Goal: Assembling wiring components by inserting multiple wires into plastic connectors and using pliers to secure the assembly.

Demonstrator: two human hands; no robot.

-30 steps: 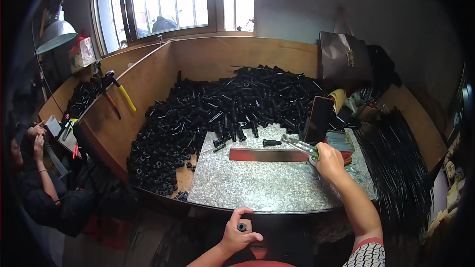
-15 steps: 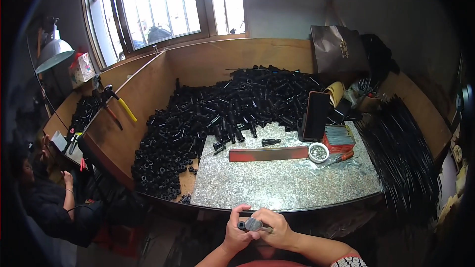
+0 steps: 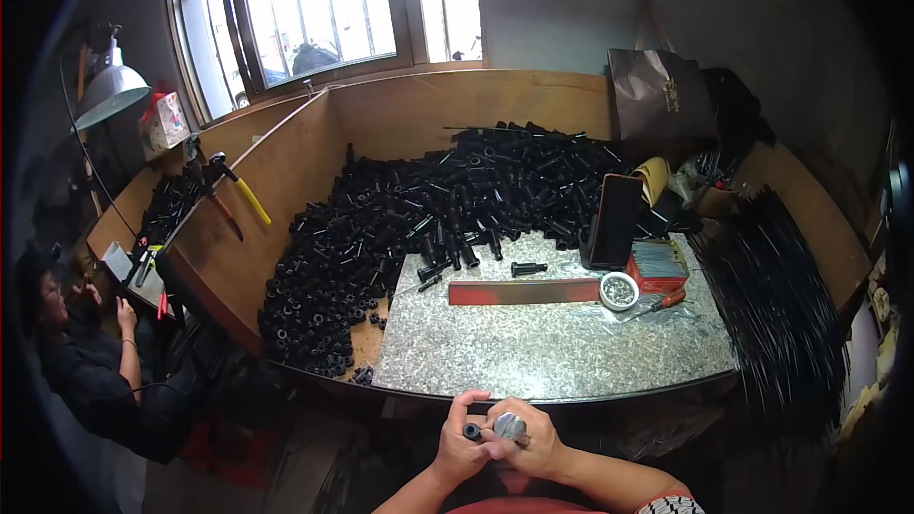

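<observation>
Just off the front edge of the stone slab (image 3: 552,362), my two hands are close together. My left hand (image 3: 457,449) is closed around a small black tubular part (image 3: 471,431), its hollow round end facing up. In my right hand (image 3: 538,447) is a tool with a rounded grey metal end (image 3: 509,426); its exact kind does not show. The grey end is beside the tube, with a small gap between them. My fingertips meet below and hide the lower parts of both things.
A heap of black tubular parts (image 3: 476,181) covers the bench's back and left. On the slab are a red-and-dark bar (image 3: 524,292), white cup (image 3: 619,291), phone (image 3: 615,224), screwdriver (image 3: 670,300) and red box (image 3: 657,276). Thin black rods (image 3: 781,295) lie right. Another person (image 3: 95,352) sits left.
The grey tool end has moved slightly right, away from the tube's end, and a gap shows between them. Both hands stay close together. The view has shifted slightly.
</observation>
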